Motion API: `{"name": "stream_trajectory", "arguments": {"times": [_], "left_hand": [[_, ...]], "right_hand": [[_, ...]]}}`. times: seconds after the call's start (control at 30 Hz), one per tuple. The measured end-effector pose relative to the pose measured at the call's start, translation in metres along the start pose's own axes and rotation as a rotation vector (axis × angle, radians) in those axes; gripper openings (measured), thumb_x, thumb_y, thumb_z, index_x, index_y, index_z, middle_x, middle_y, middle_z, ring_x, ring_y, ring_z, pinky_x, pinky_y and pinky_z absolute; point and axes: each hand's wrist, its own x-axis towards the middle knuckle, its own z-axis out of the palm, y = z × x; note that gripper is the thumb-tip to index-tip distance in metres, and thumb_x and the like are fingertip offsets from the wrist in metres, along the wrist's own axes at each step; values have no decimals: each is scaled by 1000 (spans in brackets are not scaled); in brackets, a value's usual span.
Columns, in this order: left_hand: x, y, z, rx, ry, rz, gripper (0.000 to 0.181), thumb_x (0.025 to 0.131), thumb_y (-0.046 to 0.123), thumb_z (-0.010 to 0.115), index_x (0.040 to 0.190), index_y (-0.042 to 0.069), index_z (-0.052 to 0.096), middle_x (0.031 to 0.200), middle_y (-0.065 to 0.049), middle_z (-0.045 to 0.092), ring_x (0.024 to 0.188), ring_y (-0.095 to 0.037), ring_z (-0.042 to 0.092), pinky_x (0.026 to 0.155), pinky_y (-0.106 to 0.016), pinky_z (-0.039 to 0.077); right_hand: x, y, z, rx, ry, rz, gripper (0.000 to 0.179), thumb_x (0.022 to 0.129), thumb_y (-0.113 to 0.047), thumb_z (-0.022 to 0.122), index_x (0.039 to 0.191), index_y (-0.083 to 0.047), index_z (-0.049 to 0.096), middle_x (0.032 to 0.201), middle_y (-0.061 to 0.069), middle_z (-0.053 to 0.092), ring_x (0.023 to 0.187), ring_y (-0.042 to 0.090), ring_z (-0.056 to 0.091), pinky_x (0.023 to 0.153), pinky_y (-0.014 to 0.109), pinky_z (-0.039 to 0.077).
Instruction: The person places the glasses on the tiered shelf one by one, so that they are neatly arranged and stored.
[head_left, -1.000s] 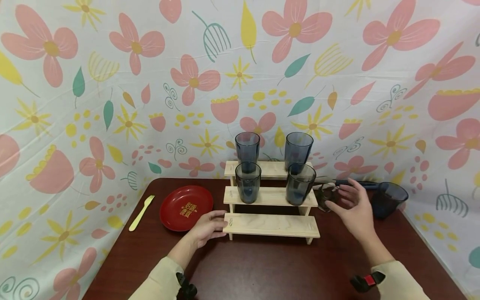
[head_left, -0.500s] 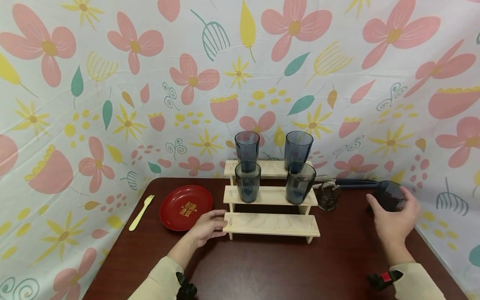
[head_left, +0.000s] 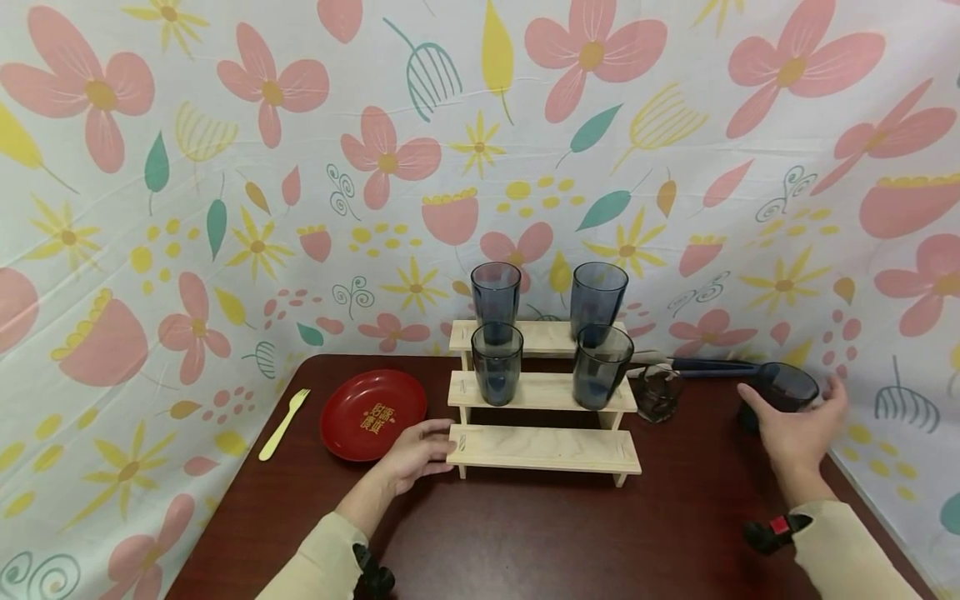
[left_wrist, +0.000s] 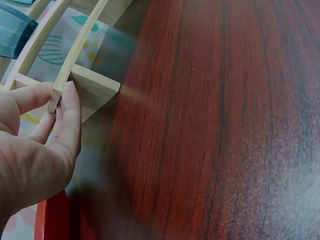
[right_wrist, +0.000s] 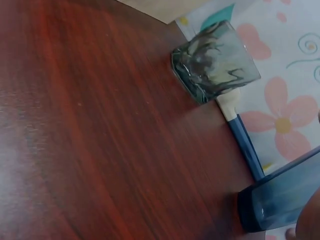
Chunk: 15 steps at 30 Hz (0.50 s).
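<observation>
My left hand (head_left: 412,457) pinches the left end of the lowest step of a pale wooden three-tier stand (head_left: 543,447); the left wrist view shows thumb and fingers on either side of the board (left_wrist: 75,55). My right hand (head_left: 801,433) curls around a dark blue drinking glass (head_left: 787,387) standing at the table's right edge, thumb on its near left side and fingers at its right. In the right wrist view only a bit of that hand overlaps the blue glass (right_wrist: 275,200). Two blue-tinted glasses (head_left: 495,296) stand on the top step and two greyish ones (head_left: 497,367) on the middle step.
A small wavy clear glass (head_left: 657,393) stands right of the stand, before a blue-handled utensil (head_left: 712,367) along the back edge. Left lie a red plate (head_left: 372,417) with gold lettering and a yellow fork (head_left: 283,425). A floral cloth (head_left: 480,167) hangs behind.
My right hand has moved right, from beside the small clear glass to the blue glass at the table's edge, where it has shifted slightly since. My left hand keeps its place on the stand.
</observation>
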Motion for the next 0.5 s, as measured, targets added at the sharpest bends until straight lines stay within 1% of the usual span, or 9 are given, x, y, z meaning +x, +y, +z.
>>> {"name": "stream_trajectory", "arguments": {"times": [0.1, 0.2, 0.3, 0.43, 0.5], "left_hand": [[0, 0, 0, -2, 2, 0, 62, 96, 7, 70, 150, -7, 43, 128, -22, 62, 95, -23, 70, 85, -39, 61], [0, -1, 0, -2, 2, -1, 62, 96, 7, 70, 150, -7, 43, 128, -22, 62, 95, -23, 70, 85, -39, 61], [1, -1, 0, 0, 1, -2, 61, 96, 7, 69, 150, -6, 43, 127, -22, 62, 95, -24, 70, 85, -39, 61], [0, -1, 0, 3, 1, 3, 61, 97, 7, 69, 150, -6, 43, 127, -22, 62, 95, -23, 70, 85, -39, 61], [0, -1, 0, 3, 0, 6, 61, 97, 7, 69, 150, -7, 43, 127, -22, 62, 95, -23, 70, 85, -39, 61]], "right_hand": [[5, 3, 0, 8, -44, 27, 117, 83, -32, 87, 165, -29, 3, 171, 3, 7, 156, 17, 11, 126, 34, 14], [9, 6, 1, 11, -63, 30, 119, 84, -27, 87, 166, -28, 0, 172, 0, 3, 157, 14, 6, 126, 33, 11], [12, 8, 2, 31, -73, 45, 118, 85, -21, 86, 166, -27, -1, 172, 2, 4, 156, 14, 7, 125, 32, 14], [14, 11, 1, 69, -95, 104, 117, 88, -17, 83, 166, -30, -2, 172, 4, 6, 156, 14, 10, 124, 34, 21], [14, 13, 0, 79, -103, 130, 115, 88, -16, 83, 166, -31, -1, 172, 3, 9, 155, 13, 12, 124, 36, 24]]}}
